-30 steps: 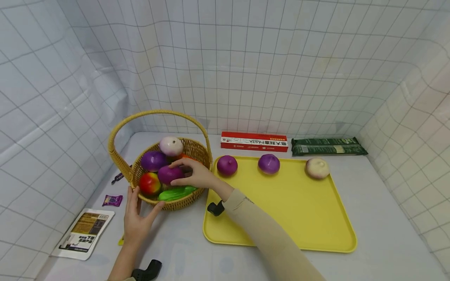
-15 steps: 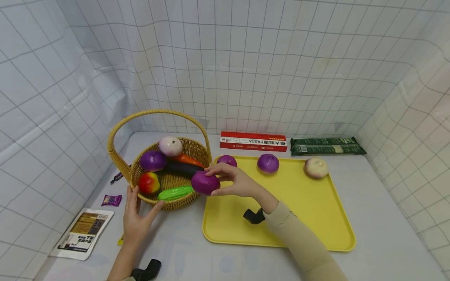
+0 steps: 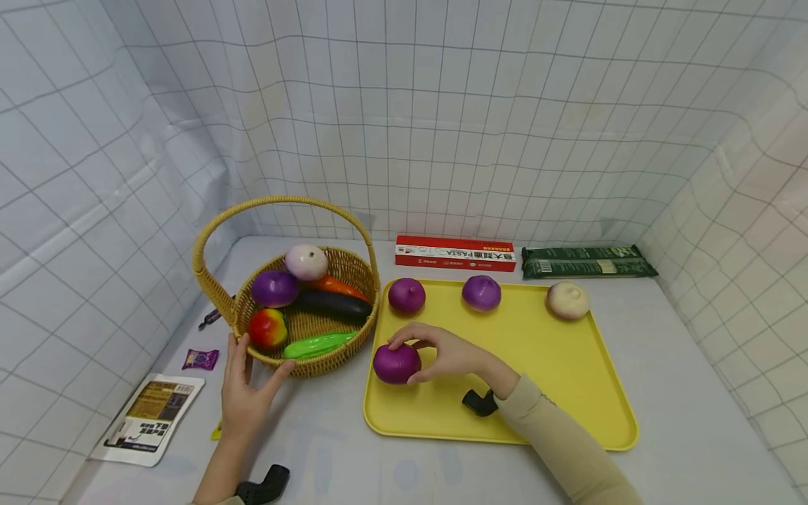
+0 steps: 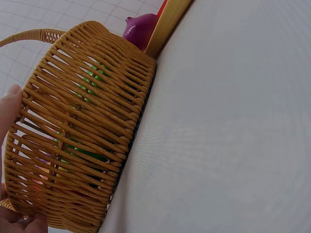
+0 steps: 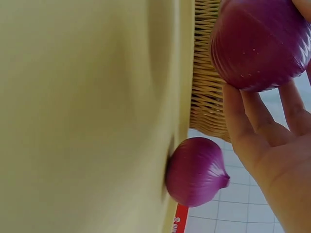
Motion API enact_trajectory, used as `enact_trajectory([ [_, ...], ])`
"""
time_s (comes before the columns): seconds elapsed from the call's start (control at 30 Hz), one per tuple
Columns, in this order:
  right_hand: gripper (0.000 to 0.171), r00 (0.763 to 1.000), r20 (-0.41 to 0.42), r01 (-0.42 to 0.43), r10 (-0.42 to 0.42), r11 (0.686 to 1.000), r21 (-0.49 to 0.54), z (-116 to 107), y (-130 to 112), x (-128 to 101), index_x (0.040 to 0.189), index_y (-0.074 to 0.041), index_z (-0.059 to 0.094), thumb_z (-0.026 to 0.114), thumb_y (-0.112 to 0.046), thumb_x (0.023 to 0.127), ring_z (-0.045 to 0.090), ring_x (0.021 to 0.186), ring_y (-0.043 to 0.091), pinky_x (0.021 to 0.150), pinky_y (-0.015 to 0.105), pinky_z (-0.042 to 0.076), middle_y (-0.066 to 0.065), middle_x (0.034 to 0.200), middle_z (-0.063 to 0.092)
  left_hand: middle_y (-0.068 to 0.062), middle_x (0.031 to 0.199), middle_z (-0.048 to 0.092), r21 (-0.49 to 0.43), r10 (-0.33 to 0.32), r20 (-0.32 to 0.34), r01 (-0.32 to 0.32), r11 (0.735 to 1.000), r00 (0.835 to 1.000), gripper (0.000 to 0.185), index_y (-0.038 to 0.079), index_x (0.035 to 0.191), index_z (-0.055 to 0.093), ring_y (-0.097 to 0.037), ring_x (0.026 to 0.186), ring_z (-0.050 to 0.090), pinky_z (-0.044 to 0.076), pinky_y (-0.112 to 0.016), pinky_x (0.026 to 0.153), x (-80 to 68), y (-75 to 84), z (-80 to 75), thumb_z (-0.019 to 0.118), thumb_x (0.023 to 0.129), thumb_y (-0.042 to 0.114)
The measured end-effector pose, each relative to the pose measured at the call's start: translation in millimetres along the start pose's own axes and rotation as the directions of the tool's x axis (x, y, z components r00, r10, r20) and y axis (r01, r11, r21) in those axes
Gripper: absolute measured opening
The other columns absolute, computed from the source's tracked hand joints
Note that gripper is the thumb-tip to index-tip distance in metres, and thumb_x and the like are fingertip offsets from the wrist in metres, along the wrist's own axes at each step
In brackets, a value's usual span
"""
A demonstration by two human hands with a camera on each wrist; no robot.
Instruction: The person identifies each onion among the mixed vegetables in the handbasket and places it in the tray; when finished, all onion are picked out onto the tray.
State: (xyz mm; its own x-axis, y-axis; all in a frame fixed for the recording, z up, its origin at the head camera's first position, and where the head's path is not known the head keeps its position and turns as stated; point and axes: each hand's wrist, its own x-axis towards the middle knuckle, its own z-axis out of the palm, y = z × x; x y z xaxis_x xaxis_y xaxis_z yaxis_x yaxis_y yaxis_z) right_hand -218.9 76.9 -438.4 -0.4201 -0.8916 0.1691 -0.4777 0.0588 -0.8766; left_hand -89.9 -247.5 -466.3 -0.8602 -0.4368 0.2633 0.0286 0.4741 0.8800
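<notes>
My right hand (image 3: 451,356) holds a purple onion (image 3: 396,364) between thumb and fingers over the left part of the yellow tray (image 3: 505,393). In the right wrist view that onion (image 5: 262,46) appears raised off the tray. My left hand (image 3: 247,400) holds the wicker basket (image 3: 328,362) at its front left, thumb on the front rim and fingers along the left side. Inside the basket lie a white onion (image 3: 306,262), a purple onion (image 3: 275,288), a carrot (image 3: 341,286), an eggplant (image 3: 331,304), a red-yellow fruit (image 3: 268,329) and a green vegetable (image 3: 318,346).
Along the tray's back edge sit a magenta onion (image 3: 407,296), a purple onion (image 3: 482,293) and a white onion (image 3: 567,301). Behind them lie a red pasta box (image 3: 455,254) and a green packet (image 3: 588,261). Left are a purple wrapper (image 3: 200,360) and a white pouch (image 3: 148,419).
My right hand has lifted the purple onion from the basket and carried it right, then toward me, over the tray. The eggplant and carrot are uncovered. My left hand has stayed put.
</notes>
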Motion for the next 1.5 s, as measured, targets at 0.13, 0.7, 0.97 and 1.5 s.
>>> enact_trajectory([
  [0.13, 0.052, 0.999, 0.027, -0.02, 0.021, 0.999, -0.033, 5, 6, -1, 0.122, -0.019, 0.056, 0.079, -0.013, 0.076, 0.043, 0.121, 0.012, 0.1, 0.034, 0.041, -0.007, 0.128, 0.052, -0.008, 0.157, 0.005, -0.008, 0.006, 0.006, -0.006, 1.0, 1.0, 0.085, 0.005, 0.148, 0.024, -0.019, 0.141, 0.014, 0.024, -0.031, 0.109, -0.3, 1.1, -0.2, 0.074, 0.082, 0.016],
  [0.7, 0.063, 0.993, 0.114, 0.0, 0.013, 0.994, -0.112, 14, 2, -2, 0.128, -0.016, 0.051, 0.081, -0.011, 0.073, 0.04, 0.122, 0.01, 0.108, 0.029, 0.03, -0.008, 0.129, 0.049, -0.006, 0.157, 0.006, 0.0, -0.003, 0.0, 0.003, 1.0, 1.0, 0.084, 0.005, 0.148, 0.024, -0.016, 0.141, 0.014, 0.023, -0.015, 0.106, 1.4, -3.9, 1.7, 0.074, 0.081, 0.017],
  [0.97, 0.052, 0.998, 0.047, -0.024, 0.03, 0.991, -0.129, -2, -12, 8, 0.127, -0.014, 0.053, 0.076, -0.021, 0.08, 0.045, 0.121, 0.012, 0.107, 0.036, 0.034, -0.008, 0.126, 0.053, -0.008, 0.157, 0.005, -0.002, 0.003, 0.004, -0.003, 1.0, 1.0, 0.085, 0.005, 0.148, 0.024, -0.019, 0.141, 0.014, 0.024, -0.022, 0.108, 0.7, -1.2, 0.5, 0.074, 0.082, 0.017],
  [1.5, 0.049, 0.986, -0.142, 0.083, -0.087, 0.996, -0.03, -23, -62, 149, 0.131, -0.007, 0.049, 0.068, -0.013, 0.087, 0.047, 0.121, 0.018, 0.1, 0.032, 0.042, 0.004, 0.132, 0.051, -0.007, 0.157, 0.004, -0.009, -0.003, 0.006, 0.003, 1.0, 1.0, 0.086, 0.007, 0.149, 0.024, -0.019, 0.141, 0.016, 0.024, -0.016, 0.106, 1.4, -1.9, -0.7, 0.075, 0.08, 0.016],
])
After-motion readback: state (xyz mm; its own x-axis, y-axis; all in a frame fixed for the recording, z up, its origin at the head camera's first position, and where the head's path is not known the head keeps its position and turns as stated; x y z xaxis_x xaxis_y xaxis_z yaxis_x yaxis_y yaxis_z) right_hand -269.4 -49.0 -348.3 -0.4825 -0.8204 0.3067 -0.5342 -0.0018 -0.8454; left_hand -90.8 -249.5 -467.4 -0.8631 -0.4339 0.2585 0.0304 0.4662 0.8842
